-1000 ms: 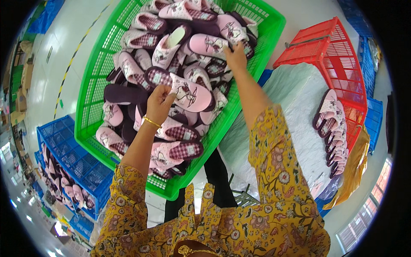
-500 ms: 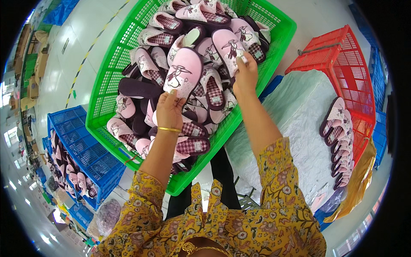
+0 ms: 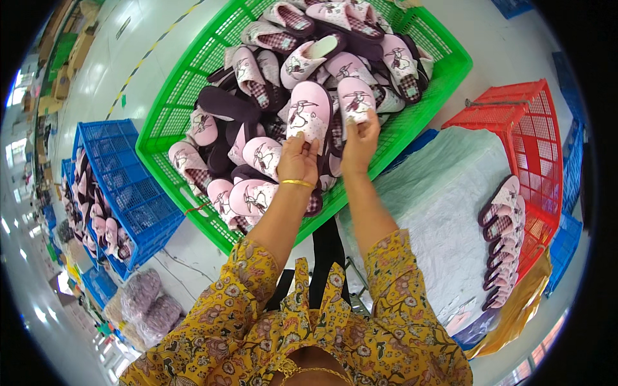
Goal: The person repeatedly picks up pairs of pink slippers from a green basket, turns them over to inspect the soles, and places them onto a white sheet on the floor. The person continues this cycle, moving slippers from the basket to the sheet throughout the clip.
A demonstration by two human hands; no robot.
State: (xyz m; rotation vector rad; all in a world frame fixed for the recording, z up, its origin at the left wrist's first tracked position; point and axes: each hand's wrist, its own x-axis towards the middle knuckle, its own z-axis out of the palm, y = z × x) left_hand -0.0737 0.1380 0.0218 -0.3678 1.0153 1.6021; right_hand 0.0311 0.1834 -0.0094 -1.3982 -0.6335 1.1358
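Two pink printed slippers are held side by side above a heap of similar ones. My left hand (image 3: 299, 159) grips the left slipper (image 3: 309, 112) by its lower part, fingers closed on it. In my right hand (image 3: 361, 145) is the other slipper (image 3: 356, 100), its toe pointing away from me. The pair's toes are almost level, with a narrow gap between them. Beneath lie many pink slippers with dark soles and checked linings (image 3: 259, 154), jumbled in a large green plastic basket (image 3: 168, 132).
At right, a row of slippers (image 3: 504, 238) lies along a pale, wrapped surface (image 3: 444, 193), beside a red crate (image 3: 534, 141). A blue crate (image 3: 138, 186) with more slippers stands at left, near plastic-wrapped bundles (image 3: 149, 302). Yellow-black tape (image 3: 151, 50) marks the floor.
Both slippers have come closer together, the right one moving left and nearer to me. My view has shifted, so the basket sits slightly higher and farther right.
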